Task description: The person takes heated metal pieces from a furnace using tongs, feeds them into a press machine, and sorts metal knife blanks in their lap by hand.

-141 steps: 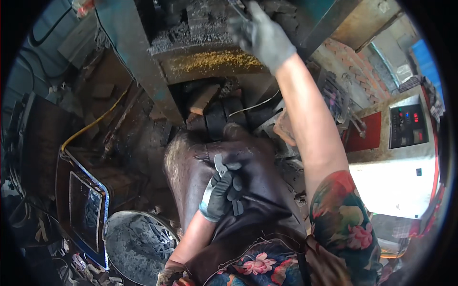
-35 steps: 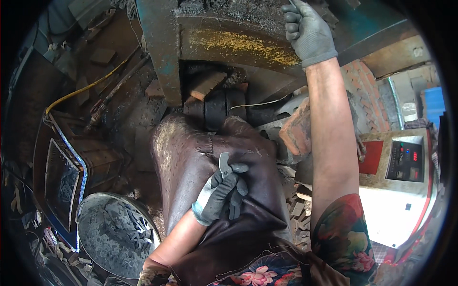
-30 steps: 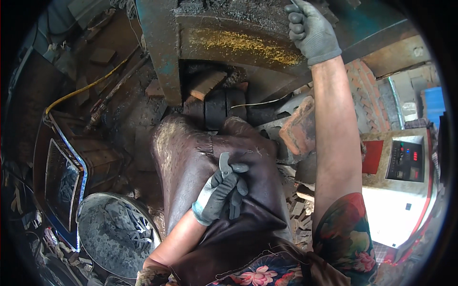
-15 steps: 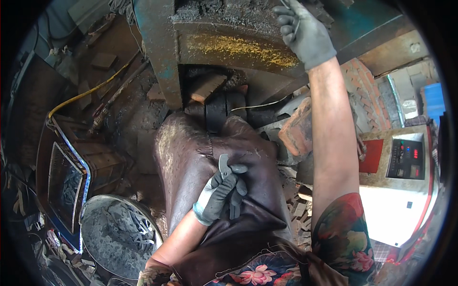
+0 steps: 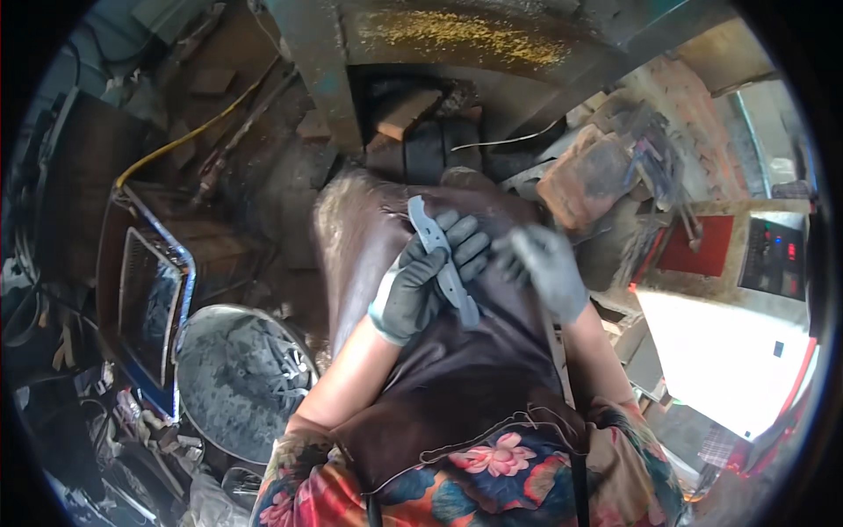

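Observation:
My left hand [image 5: 430, 277], in a grey-coated work glove, is closed around a flat, slightly curved grey metal blank [image 5: 450, 279] with small holes along it. The thumb presses on its middle; one end points away from me and the other toward my apron. Just to the right, my right hand [image 5: 544, 268], also gloved, hovers apart from the blank over my lap. Its fingers are bent but smeared by motion, so whether they hold anything is unclear. Beneath both hands spreads a dark brown leather apron [image 5: 360, 255].
At left stands a round metal tub [image 5: 233, 386] with grey liquid and metal pieces, beside a blue-edged metal frame [image 5: 186, 272]. Ahead rises a heavy steel machine frame [image 5: 325, 79]. Bricks [image 5: 584, 176] lie right of my knees, near a white control box [image 5: 720, 334].
My right hand has come down from the machine ahead to beside my left hand. The left hand stays closed on the blank, which now shows along its length. The whole view has shifted.

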